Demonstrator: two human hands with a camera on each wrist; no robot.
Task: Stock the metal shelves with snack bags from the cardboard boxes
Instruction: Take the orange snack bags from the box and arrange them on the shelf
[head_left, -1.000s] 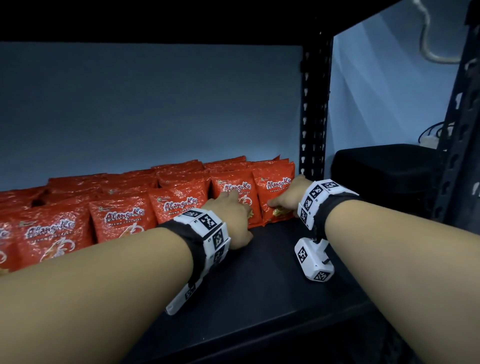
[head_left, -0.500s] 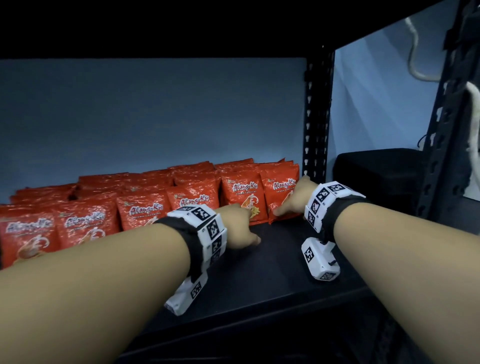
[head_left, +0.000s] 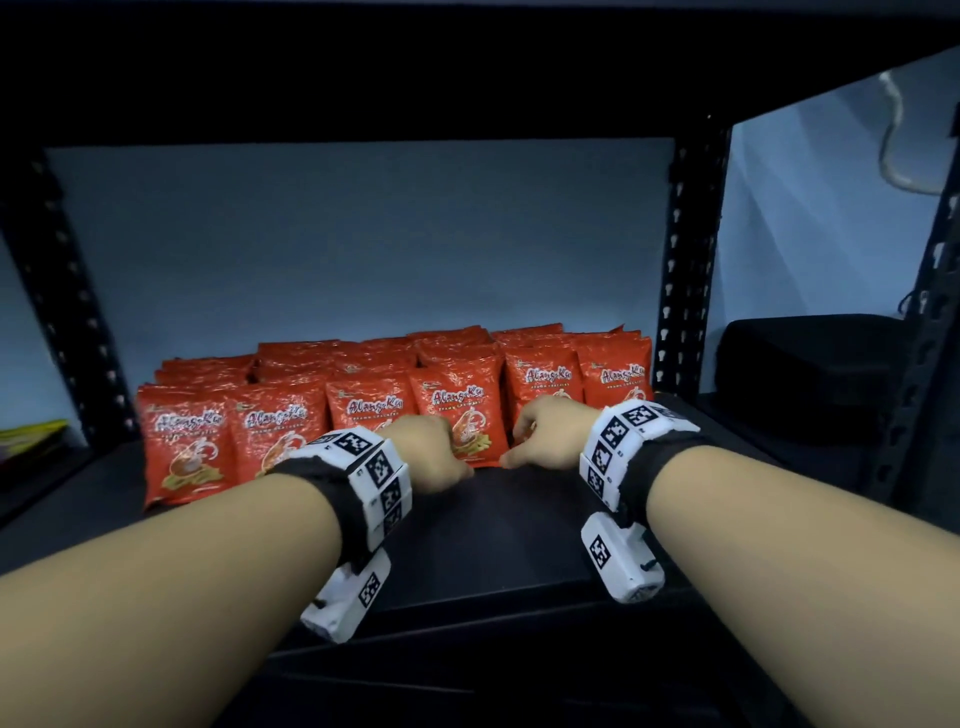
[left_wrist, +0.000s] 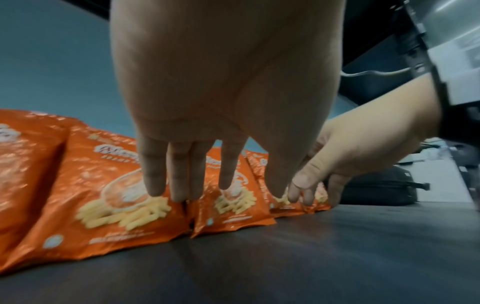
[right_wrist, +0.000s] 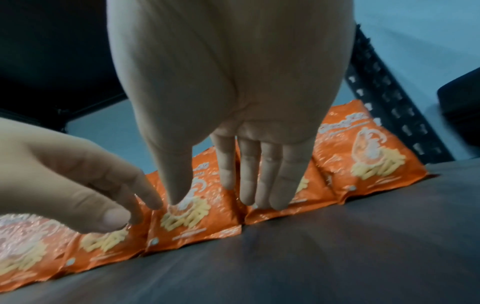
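Both hands reach into the metal shelf (head_left: 519, 530) and work along the front row of red prawn-cracker snack bags (head_left: 280, 431), which stand leaning back against further rows behind them. The left hand (head_left: 426, 457) sits at about 6 o'clock of the row's middle; in the left wrist view its fingers (left_wrist: 179, 179) are nearly straight, tips pressing the lower faces of two neighbouring bags, gripping nothing. The right hand (head_left: 550, 431) is just beside it toward 3 o'clock; the right wrist view shows its fingers (right_wrist: 267, 181) also extended, resting on the bottom edge of the next bags, likewise holding nothing. Flat fingertips rather than a pinch suit nudging: the bags appear to be being pushed back and squared so their bottom seams line up. The row fills the shelf from roughly 9 o'clock to the perforated upright post (head_left: 685, 270) at 3 o'clock, with bare shelf board in front. A black case (head_left: 810, 374) sits beyond the post. No cardboard box is in view.
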